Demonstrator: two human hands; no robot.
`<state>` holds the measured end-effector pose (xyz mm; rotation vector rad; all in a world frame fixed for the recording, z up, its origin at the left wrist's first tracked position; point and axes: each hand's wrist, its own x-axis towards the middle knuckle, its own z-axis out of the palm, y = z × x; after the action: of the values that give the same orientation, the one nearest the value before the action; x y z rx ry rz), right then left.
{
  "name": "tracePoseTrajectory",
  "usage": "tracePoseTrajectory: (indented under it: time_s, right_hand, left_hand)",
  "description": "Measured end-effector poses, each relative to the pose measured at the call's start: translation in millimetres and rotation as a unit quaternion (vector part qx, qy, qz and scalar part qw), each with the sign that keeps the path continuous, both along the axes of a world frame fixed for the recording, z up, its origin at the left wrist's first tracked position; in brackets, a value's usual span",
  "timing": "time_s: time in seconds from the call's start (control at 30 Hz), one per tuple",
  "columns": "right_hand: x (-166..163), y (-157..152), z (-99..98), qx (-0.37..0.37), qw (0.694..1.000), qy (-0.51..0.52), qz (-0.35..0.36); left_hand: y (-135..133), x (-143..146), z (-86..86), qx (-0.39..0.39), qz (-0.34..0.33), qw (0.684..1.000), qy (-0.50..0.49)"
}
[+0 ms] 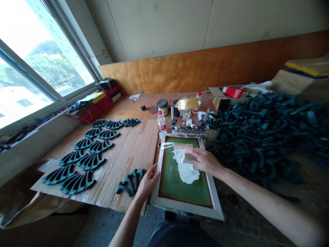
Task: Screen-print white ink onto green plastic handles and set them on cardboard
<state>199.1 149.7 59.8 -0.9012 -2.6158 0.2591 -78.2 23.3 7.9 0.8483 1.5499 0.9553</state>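
Observation:
A silk-screen frame (217, 200) with a green mesh (168, 178) lies before me, hinged to clamps (190, 130) at its far end. A thick pool of white ink (189, 173) is spread on the mesh. My right hand (205, 161) is closed on a pale squeegee (189, 157) at the ink's upper part; the fingers hide some of it. My left hand (149, 181) grips the frame's left edge, thumb and fingers against it. Just left of that hand, a dark green fan-shaped ribbed plastic part (131, 181) rests on cardboard (113, 185).
Rows of similar ribbed parts (77, 183) cover the cardboard's left side. A big heap of dark green parts (257, 133) lies on the right. Behind the frame stand a red-capped bottle (161, 121), a paint can (162, 107) and a tape roll (188, 103).

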Motion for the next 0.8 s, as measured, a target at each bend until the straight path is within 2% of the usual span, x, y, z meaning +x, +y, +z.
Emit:
tracePoseTrajectory:
  time_s: [0.1, 0.17, 0.23, 0.3, 0.37, 0.43, 0.5, 0.57, 0.63, 0.67, 0.7, 0.73, 0.77, 0.8]
  right_hand:
    - [-9.8, 36.8, 23.8, 0.035, 0.993, -0.028, -0.108]
    - [2.5, 56.0, 35.2, 0.059, 0.984, -0.011, -0.169]
    - [28.1, 68.8, 35.6, 0.07, 0.969, 0.054, -0.23]
    - [56.0, 71.5, 19.9, 0.051, 0.949, 0.104, -0.293]
    - [73.6, 60.4, -10.0, 0.01, 0.947, 0.091, -0.309]
    - [74.7, 36.5, -45.0, -0.019, 0.966, 0.039, -0.253]
    - [62.1, 8.1, -73.4, -0.012, 0.982, -0.012, -0.189]
    - [43.7, -15.5, -87.9, -0.001, 0.984, -0.051, -0.173]
    - [25.4, -31.9, -88.5, -0.02, 0.977, -0.073, -0.199]
    - [16.6, -38.9, -85.3, -0.036, 0.972, -0.074, -0.219]
    - [7.6, -46.5, -80.9, -0.047, 0.967, -0.067, -0.24]
    - [-2.1, -55.0, -75.9, -0.05, 0.964, -0.05, -0.256]
    - [-12.6, -64.6, -71.0, -0.044, 0.964, -0.027, -0.26]
    - [-23.1, -74.7, -66.3, -0.031, 0.969, -0.002, -0.245]
  left_hand:
    - [2.3, -5.0, 30.7, 0.011, 0.01, 1.0, -0.02]
    - [9.5, -7.0, 54.7, 0.029, 0.023, 0.998, -0.043]
    - [23.9, -4.9, 79.7, 0.061, 0.047, 0.994, -0.074]
    - [45.2, 1.7, 105.8, 0.131, 0.083, 0.982, -0.106]
    - [70.0, 10.5, 132.4, 0.218, 0.107, 0.962, -0.128]
    - [92.5, 18.0, 155.9, 0.264, 0.108, 0.949, -0.131]
    - [105.3, 23.2, 168.6, 0.277, 0.112, 0.945, -0.13]
    - [103.0, 28.6, 162.7, 0.292, 0.14, 0.937, -0.132]
    - [84.1, 38.5, 135.7, 0.255, 0.146, 0.944, -0.149]
    - [69.4, 46.0, 116.0, 0.2, 0.124, 0.958, -0.163]
    - [52.4, 55.1, 94.2, 0.112, 0.079, 0.974, -0.182]
    - [34.3, 65.4, 72.2, 0.003, 0.005, 0.979, -0.202]
    - [16.5, 76.0, 51.8, -0.09, -0.045, 0.972, -0.213]
    - [0.2, 85.9, 34.2, -0.12, -0.045, 0.964, -0.233]
